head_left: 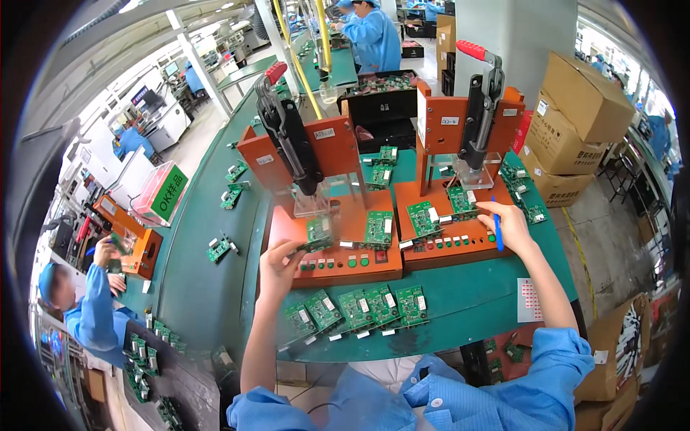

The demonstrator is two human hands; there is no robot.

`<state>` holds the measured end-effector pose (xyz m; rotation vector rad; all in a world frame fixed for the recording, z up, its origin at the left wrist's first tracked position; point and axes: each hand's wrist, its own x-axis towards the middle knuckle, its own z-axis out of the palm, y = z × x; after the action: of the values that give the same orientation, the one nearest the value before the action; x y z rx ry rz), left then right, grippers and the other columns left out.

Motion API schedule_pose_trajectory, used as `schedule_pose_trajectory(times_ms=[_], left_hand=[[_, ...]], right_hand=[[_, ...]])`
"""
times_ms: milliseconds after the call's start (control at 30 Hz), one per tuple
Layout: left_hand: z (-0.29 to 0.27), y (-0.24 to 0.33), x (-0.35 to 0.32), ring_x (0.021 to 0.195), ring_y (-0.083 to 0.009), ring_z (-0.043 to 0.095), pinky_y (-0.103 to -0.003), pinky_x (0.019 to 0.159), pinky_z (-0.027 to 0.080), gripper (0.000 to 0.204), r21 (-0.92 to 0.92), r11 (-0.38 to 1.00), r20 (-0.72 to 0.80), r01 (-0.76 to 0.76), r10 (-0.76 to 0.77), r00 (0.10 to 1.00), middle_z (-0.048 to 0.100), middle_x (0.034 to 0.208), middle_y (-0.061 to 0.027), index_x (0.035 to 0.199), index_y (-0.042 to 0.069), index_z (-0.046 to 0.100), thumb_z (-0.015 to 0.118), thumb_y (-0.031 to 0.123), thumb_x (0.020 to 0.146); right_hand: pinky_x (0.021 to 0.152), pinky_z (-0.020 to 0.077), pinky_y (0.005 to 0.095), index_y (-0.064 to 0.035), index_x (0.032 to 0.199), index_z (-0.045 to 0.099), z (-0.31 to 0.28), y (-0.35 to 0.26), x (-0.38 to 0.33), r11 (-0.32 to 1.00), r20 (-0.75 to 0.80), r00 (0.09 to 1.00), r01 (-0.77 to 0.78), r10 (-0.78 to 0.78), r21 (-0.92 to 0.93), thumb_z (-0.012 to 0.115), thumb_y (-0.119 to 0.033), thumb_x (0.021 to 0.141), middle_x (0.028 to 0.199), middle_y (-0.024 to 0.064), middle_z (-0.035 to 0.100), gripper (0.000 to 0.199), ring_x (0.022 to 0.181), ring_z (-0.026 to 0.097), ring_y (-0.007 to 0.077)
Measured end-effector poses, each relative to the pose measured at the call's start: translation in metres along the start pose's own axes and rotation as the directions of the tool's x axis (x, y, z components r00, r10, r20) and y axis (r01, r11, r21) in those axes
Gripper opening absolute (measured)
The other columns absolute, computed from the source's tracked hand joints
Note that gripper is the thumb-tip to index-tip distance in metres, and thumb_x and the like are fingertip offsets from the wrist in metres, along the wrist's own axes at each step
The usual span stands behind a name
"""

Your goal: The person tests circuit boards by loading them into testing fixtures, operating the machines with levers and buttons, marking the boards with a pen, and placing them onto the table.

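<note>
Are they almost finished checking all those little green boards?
Hard to say how many are done. In hand: the left hand lifts a green board at the left orange fixture; the right hand, with a blue pen, touches a board on the right orange fixture. A row of boards lies on the green table; whether they are checked can't be told.

Single head view, looking steeply down, close over green workbench (208, 287); fisheye-bent edges.

Two test fixtures (338, 244) stand side by side (levers behind), a row of circuit boards (356, 309) before them.
</note>
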<state>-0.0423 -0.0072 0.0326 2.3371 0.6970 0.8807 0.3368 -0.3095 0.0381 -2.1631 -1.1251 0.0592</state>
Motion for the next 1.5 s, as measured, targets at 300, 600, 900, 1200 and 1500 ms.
schedule_pose_trajectory(times_ms=[300,600,900,1200,1500], left_hand=[[0.025,-0.046,0.026,0.089,-0.0282,0.066,-0.035,0.078,0.051,0.022,-0.014,0.991,0.121,-0.136,0.137,0.983,0.069,0.097,-0.0136,0.106,0.0,0.071,0.069,-0.002,0.084],[0.001,-0.017,0.031,0.113,-0.0322,0.062,-0.037,0.098,0.048,0.033,0.252,0.926,0.079,-0.283,0.272,0.959,0.066,0.123,-0.0168,0.12,0.004,0.068,0.069,0.003,0.087],[-0.079,0.082,0.188,0.112,-0.0214,0.065,-0.033,0.1,0.046,0.046,-0.163,0.979,-0.466,-0.122,0.032,0.884,0.069,0.121,-0.0158,0.133,-0.003,0.059,0.058,0.032,0.102],[-0.117,0.119,0.257,0.09,-0.0116,0.063,-0.024,0.084,0.05,0.041,-0.737,0.676,0.077,-0.004,0.09,0.993,0.069,0.101,-0.0074,0.123,-0.003,0.061,0.063,0.03,0.099],[-0.072,0.115,0.098,0.114,-0.0201,0.061,-0.035,0.107,0.042,0.034,-0.074,0.879,-0.134,-0.471,0.46,0.878,0.067,0.118,-0.0118,0.126,-0.002,0.06,0.059,-0.005,0.092]], right_hand=[[0.058,0.0519,0.0312,-0.0076,0.101,0.074,0.004,0.023,-0.006,0.999,-0.057,0.998,0.027,-0.025,0.046,0.076,-0.021,0.087,0.064,0.0095,0.067,0.019,0.06,0.069,0.0184],[0.055,0.0466,0.0396,-0.0081,0.082,0.067,0.029,0.002,0.004,0.996,-0.153,0.986,0.058,-0.068,-0.07,0.076,-0.027,0.085,0.056,0.0079,0.057,0.021,0.059,0.064,0.028],[0.053,0.0473,0.028,-0.0017,0.096,0.073,0.019,0.02,0.017,0.976,0.079,0.997,-0.031,0.014,0.216,0.071,-0.016,0.092,0.065,0.0037,0.065,0.015,0.058,0.064,0.0095],[0.048,0.0419,0.0206,-0.0022,0.098,0.072,0.025,0.015,0.025,0.904,0.241,0.968,-0.158,0.064,0.397,0.069,-0.015,0.095,0.067,-0.0005,0.065,0.014,0.059,0.059,0.0041],[0.049,0.0418,0.0216,-0.0007,0.096,0.074,0.029,0.029,0.02,0.903,0.107,0.994,-0.061,0.016,0.426,0.069,-0.011,0.094,0.067,0.0004,0.063,0.012,0.057,0.057,0.0052]])
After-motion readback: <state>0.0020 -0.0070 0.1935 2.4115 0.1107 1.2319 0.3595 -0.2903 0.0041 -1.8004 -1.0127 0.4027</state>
